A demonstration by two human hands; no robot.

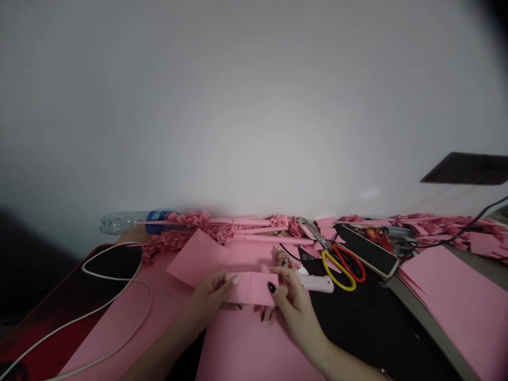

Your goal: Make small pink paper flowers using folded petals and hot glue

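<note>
Head view, landmark = scissors (328, 245) with red and yellow loops. Pink paper strip (252, 289) is in the air, left of the scissors and nearer the wearer. Left hand (214, 294) pinches its left end, thumb on the near face, fingers behind. Right hand (292, 297) does the same at the right end. Both closed on the paper, no visible gap; grip force can't be told.

Progress, by judgement: this piece looks mid-fold. A crease runs down its middle and it lies fairly flat; layer count can't be told. No shaping beyond that shows on it.

Done, apparently: crumpled paper flowers (190, 218) on stems, left of and beyond the scissors; more flower heads (431, 225) well to the right. Raw stock left: square pink sheet (198, 258) left of the scissors, large pink sheet (254, 346) left and nearer, stacked pink sheets (462, 304) right and nearer. No total shows, so no percentage.

Text: plastic bottle (125, 223), far left of the scissors, has a blue label (156, 217) with pale marks, not legible. Pale characters (306, 255) on black, just left of the scissors, can't be read safely. Phone (369, 251), just right of the scissors: dark screen, no brand readable.
</note>
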